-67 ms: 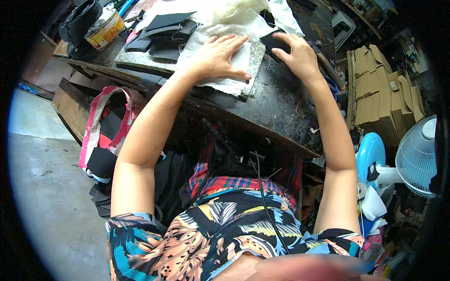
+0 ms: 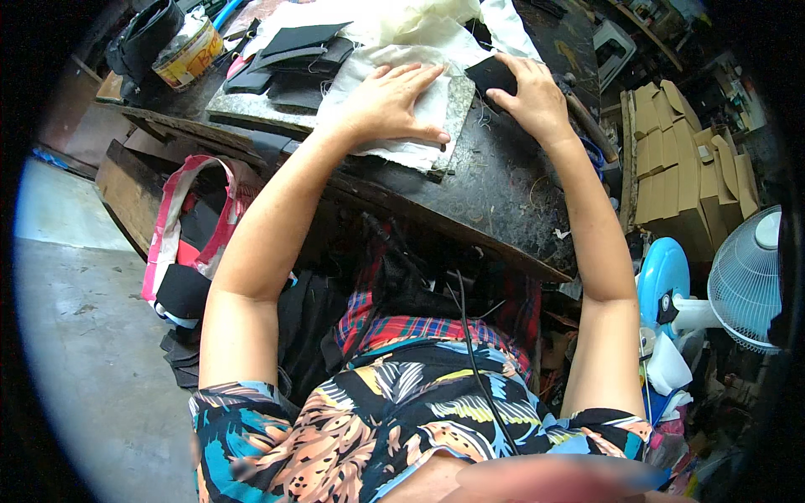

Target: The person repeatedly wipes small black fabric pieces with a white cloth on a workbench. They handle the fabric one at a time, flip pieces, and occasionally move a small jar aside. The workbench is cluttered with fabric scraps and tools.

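Note:
My left hand (image 2: 388,105) lies flat with spread fingers on a white cloth (image 2: 342,90). Under the cloth is a speckled stone slab (image 2: 460,105) on the dark worktable. To the right, my right hand (image 2: 537,99) is at the edge of a small black fabric piece (image 2: 490,75). Its thumb and fingers are apart, with the thumb by the piece's lower edge and the fingertips by its upper edge. Left of the cloth, a stack of black fabric pieces (image 2: 302,52) rests on the slab.
A yellow tub (image 2: 186,57) stands at the table's far left. Pale cloth (image 2: 411,25) is heaped behind the slab. A hammer-like wooden handle (image 2: 591,126) lies right of my right hand. Folded cardboard (image 2: 683,168) and a blue-and-white fan (image 2: 746,277) are at the right; a pink-edged bag (image 2: 159,251) hangs left.
My right hand's fingers have shifted slightly up and right, uncovering more of the black fabric piece. The left hand has stayed still on the cloth.

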A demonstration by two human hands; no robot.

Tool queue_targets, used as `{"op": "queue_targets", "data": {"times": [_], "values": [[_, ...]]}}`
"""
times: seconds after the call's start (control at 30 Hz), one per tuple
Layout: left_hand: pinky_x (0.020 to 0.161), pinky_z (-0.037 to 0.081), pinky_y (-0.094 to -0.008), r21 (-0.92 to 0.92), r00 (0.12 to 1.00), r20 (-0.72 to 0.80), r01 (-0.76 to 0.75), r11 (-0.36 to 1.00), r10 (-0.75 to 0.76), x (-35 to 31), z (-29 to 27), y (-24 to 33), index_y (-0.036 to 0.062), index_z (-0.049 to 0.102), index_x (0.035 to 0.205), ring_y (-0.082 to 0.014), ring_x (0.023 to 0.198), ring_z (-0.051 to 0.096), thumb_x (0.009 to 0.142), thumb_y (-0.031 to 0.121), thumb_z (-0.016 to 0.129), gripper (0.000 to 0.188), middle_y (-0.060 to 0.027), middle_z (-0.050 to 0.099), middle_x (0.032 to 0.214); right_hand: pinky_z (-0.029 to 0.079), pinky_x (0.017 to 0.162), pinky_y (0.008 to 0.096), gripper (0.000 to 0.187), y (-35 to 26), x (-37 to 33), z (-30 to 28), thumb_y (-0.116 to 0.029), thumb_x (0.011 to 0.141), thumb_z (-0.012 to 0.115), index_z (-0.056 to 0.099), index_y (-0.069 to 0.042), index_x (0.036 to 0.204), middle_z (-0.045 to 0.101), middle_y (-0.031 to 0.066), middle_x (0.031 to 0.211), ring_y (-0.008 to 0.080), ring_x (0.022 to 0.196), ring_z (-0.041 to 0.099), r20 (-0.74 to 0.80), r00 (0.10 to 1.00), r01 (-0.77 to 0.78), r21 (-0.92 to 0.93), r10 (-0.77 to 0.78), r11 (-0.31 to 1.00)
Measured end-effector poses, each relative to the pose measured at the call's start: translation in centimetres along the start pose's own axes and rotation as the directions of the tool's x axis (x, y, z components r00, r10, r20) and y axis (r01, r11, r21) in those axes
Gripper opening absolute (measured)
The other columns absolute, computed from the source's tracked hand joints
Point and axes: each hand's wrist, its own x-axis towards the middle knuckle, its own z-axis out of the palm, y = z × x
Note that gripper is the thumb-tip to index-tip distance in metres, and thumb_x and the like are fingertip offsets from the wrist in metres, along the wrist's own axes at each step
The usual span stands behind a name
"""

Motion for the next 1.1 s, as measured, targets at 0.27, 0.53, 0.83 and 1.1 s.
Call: {"op": "queue_targets", "data": {"times": [0.27,0.53,0.83,1.1], "values": [[0.117,0.017,-0.0451,-0.013,1.000,-0.028,-0.006,1.000,0.006,0.2,-0.4,-0.2,0.0093,0.028,0.150,-0.0291,0.142,0.030,0.066,0.078,0.063,0.114,-0.0196,0.038,0.148,0.056,0.076,0.0396,0.049,2.3,1.2,2.3,-0.022,0.079,0.062,0.058,-0.020,0.128,0.072,0.0080,0.086,0.0291,0.077,0.070,-0.121,0.974,-0.176,0.111,0.189,0.978],[0.113,0.030,-0.0381,-0.365,0.977,0.135,0.206,0.908,-0.167,1.8,-2.1,-0.7,0.0096,0.044,0.143,-0.0340,0.135,0.040,0.077,0.067,0.064,0.090,-0.0230,0.048,0.140,0.054,0.070,0.0247,0.035,5.1,1.3,1.9,-0.002,0.085,0.059,0.065,-0.010,0.118,0.073,0.0071,0.085,0.0099,0.076,0.068,0.021,0.937,-0.234,0.778,0.347,0.583],[0.112,0.023,-0.0589,0.155,0.996,0.086,-0.046,0.987,0.033,5.1,1.5,0.0,0.0146,0.034,0.148,-0.0301,0.144,0.026,0.096,0.058,0.039,0.068,-0.0081,0.035,0.153,0.048,0.095,0.0392,0.057,1.7,1.4,2.4,-0.001,0.076,0.057,0.058,-0.024,0.128,0.064,0.0100,0.117,0.0280,0.112,0.057,0.034,0.963,0.262,0.111,-0.268,0.959],[0.112,0.024,-0.0599,0.196,0.997,0.075,0.010,0.981,-0.025,4.7,2.3,-0.4,0.0160,0.033,0.149,-0.0284,0.145,0.024,0.098,0.056,0.033,0.064,-0.0050,0.029,0.156,0.046,0.096,0.0410,0.051,1.6,1.0,-0.8,-0.031,0.073,0.076,0.061,-0.017,0.120,0.061,0.0112,0.117,0.0291,0.115,0.054,0.066,0.982,0.170,0.103,-0.177,0.980]]}}
